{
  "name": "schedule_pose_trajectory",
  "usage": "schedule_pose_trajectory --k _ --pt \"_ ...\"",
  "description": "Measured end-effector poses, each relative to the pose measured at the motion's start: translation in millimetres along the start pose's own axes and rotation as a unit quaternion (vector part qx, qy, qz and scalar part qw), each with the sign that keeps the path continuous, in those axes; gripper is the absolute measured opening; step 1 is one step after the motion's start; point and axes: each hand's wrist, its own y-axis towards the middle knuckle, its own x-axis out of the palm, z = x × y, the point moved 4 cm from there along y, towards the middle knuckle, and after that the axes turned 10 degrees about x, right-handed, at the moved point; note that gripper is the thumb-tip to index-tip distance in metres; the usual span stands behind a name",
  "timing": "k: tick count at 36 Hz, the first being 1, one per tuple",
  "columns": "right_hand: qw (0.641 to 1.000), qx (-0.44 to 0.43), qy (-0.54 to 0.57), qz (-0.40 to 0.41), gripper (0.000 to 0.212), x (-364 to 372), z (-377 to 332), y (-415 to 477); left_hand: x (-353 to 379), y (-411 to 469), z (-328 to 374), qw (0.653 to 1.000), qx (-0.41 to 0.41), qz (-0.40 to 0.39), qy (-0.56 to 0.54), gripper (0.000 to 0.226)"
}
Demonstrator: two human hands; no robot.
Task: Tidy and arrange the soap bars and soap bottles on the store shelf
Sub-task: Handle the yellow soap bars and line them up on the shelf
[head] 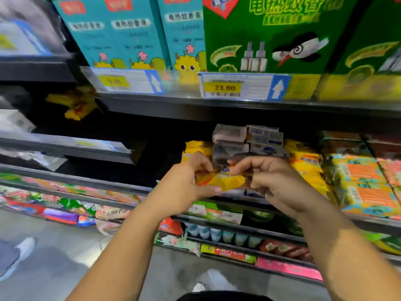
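Note:
A yellow-wrapped soap bar is held in front of the middle shelf, between both hands. My left hand grips its left end, fingers curled over the top and thumb beneath. My right hand pinches its right end. Behind them stands a stack of grey and white soap boxes. Yellow soap packs sit on either side of that stack, on the left and on the right. Part of the stack is hidden by my hands.
Orange-and-green packs fill the shelf to the right. Teal and green boxes stand on the upper shelf above a 23.80 price tag. Lower shelves hold small bottles and bagged goods. The left part of the middle shelf is dark.

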Motion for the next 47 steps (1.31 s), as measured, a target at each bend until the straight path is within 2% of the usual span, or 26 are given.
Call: schedule_pose_trajectory --k 2,4,6,9,11,12,14,15,16,18,20,21,24,27,29,32,34,36,40,47 --pt "1.0 0.004 -0.003 -0.015 0.047 10.3 -0.1 6.6 -1.8 5.4 -12.5 0.998 0.005 -0.049 -0.044 0.066" --pt "1.0 0.013 0.003 -0.004 0.047 13.2 1.7 14.1 -4.4 11.2 -22.5 0.996 0.014 -0.08 -0.022 0.082" --pt "0.999 -0.005 -0.022 0.03 0.04 15.4 3.7 24.2 -9.1 19.1 -31.8 0.996 0.027 -0.078 0.028 0.075" --pt "0.977 -0.05 -0.164 0.126 0.023 3.7 6.0 38.3 -14.7 32.8 -45.6 0.99 0.058 -0.037 0.12 0.068" --pt "0.935 -0.07 -0.274 0.213 0.023 -5.3 8.7 50.3 -19.7 42.4 -60.4 0.982 0.061 0.01 0.176 0.064" --pt "0.912 -0.071 -0.323 0.242 0.031 -5.9 8.9 56.6 -22.0 47.3 -67.6 0.979 0.056 0.039 0.19 0.061" --pt "0.87 -0.056 -0.426 0.241 0.06 -16.6 25.3 70.9 -24.3 59.3 -78.7 0.977 0.048 0.084 0.188 0.057" --pt "0.855 -0.042 -0.451 0.254 0.062 -25.1 35.4 76.5 -24.4 67.0 -84.0 0.977 0.037 0.097 0.186 0.057" --pt "0.809 -0.033 -0.525 0.263 0.058 -34.6 47.0 81.6 -24.3 76.6 -90.7 0.977 0.011 0.104 0.186 0.057" --pt "0.784 0.027 -0.563 0.261 0.063 -40.3 57.1 83.7 -24.3 96.9 -100.5 0.976 -0.037 0.113 0.184 0.055" --pt "0.742 0.018 -0.608 0.282 0.078 -33.6 49.5 87.7 -24.3 115.1 -102.8 0.976 -0.03 0.127 0.177 0.053" --pt "0.733 0.021 -0.629 0.258 0.085 -29.1 47.2 86.5 -23.8 122.5 -102.7 0.973 -0.018 0.131 0.19 0.053" --pt "0.734 0.028 -0.628 0.257 0.098 -21.6 40.5 82.8 -21.9 142.9 -108.4 0.969 0.007 0.132 0.207 0.052" --pt "0.734 0.043 -0.626 0.258 0.098 -20.8 40.4 80.8 -18.0 159.4 -115.4 0.965 0.024 0.126 0.23 0.05" --pt "0.739 0.055 -0.62 0.256 0.098 -20.7 40.5 80.2 -15.6 168.0 -123.9 0.966 0.005 0.111 0.232 0.048" --pt "0.749 0.072 -0.607 0.256 0.1 -17.2 38.3 77.9 -2.2 180.0 -143.5 0.978 -0.016 0.012 0.207 0.041" --pt "0.758 0.074 -0.597 0.253 0.099 -13.9 36.5 75.9 7.6 175.3 -146.0 0.972 -0.009 -0.073 0.225 0.037" --pt "0.756 0.068 -0.598 0.256 0.098 -13.9 36.7 75.9 9.1 162.2 -138.8 0.96 -0.019 -0.118 0.254 0.046" --pt "0.755 0.071 -0.599 0.259 0.088 -12.0 36.4 75.1 4.3 146.6 -130.0 0.953 -0.029 -0.145 0.263 0.057" --pt "0.745 0.081 -0.611 0.255 0.093 -12.6 37.5 75.0 6.4 118.4 -120.4 0.946 -0.03 -0.163 0.277 0.064"
